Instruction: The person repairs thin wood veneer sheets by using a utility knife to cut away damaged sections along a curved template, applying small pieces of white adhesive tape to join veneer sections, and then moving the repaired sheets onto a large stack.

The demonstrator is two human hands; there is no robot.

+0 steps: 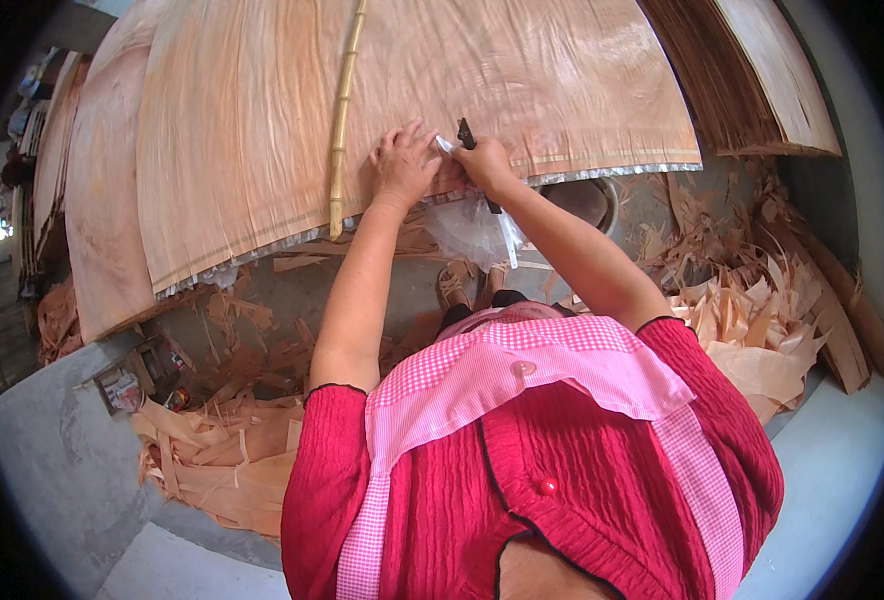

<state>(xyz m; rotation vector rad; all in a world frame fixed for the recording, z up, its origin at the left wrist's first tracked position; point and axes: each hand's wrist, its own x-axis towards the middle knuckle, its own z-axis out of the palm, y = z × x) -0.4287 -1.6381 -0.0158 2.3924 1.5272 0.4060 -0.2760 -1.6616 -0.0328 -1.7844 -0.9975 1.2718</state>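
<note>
The right hand (487, 165) is gripping a slim black tool (465, 133), fingers closed. The tool's long axis is running from far left to near right, over the near edge of the veneer sheets (262, 130). The left hand (404, 168) is lying on the veneer just left of the tool, fingers spread. A white tip (444, 144) is showing between the hands; its kind cannot be told. The veneer is presenting thin, tan, rippled wood with a ragged near edge; its grain is running near to far. A jointed bamboo pole (341, 120) is lying on it, left of the hands, pointing near to far. Clear plastic (452, 235) is hanging below the edge. Curled wood scraps (752, 310) are lying in a heap at right.
</note>
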